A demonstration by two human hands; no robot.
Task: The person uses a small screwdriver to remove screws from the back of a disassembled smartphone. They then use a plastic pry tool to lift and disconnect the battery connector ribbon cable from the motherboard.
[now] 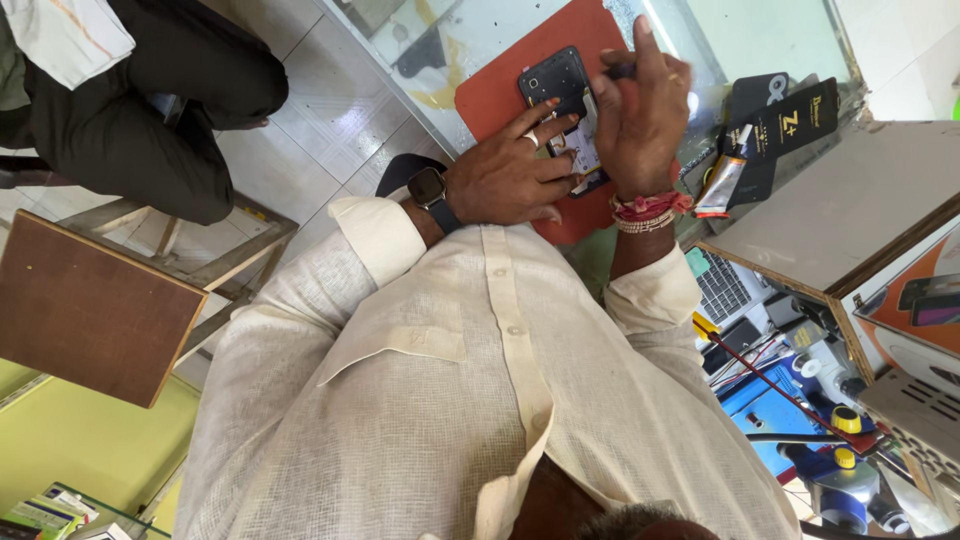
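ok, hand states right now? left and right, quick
Left hand: fingers spread flat, pressing down the opened phone on the red mat.
Right hand: closed on a thin dark tool at the phone.

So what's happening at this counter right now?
A person in a cream shirt is working on an opened phone lying on a red mat on a glass counter. The left hand, with a ring and a wristwatch, steadies the phone. The right hand holds a thin dark tool over it. A small tube lies nearby.
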